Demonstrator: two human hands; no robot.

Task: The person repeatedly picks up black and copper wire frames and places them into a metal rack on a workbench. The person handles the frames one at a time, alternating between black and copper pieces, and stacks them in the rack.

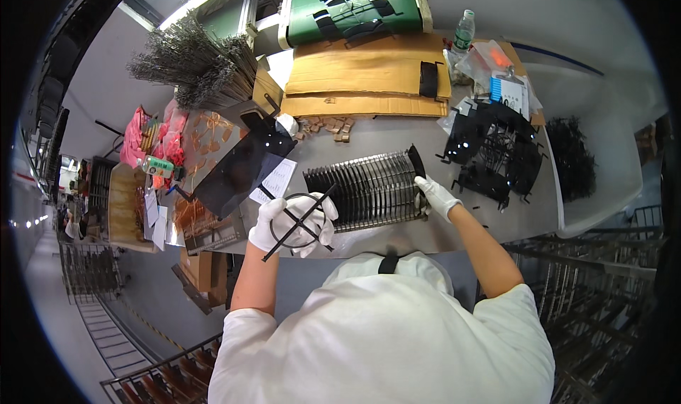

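My left hand (262,232), in a white glove, is closed around a black ring with crossed bars (300,222), like a burner grate, at the table's front edge. Beside it lies a long black rack-like piece (365,191) with many close parallel ribs. My right hand (440,197), also gloved in white, grips the right end of this ribbed piece, next to an upright dark end plate (416,161). Part of the right hand's fingers is hidden behind that end. A white printed sheet (278,180) rests behind my left hand, partly under a dark glossy panel (230,187).
Glossy black parts (493,148) are piled on the right of the metal table, beside a white bin (603,170). Cardboard (365,70) lies at the back before a green conveyor (411,14). Thin wire parts (198,63) bristle at back left; a bottle (464,31) stands at back right.
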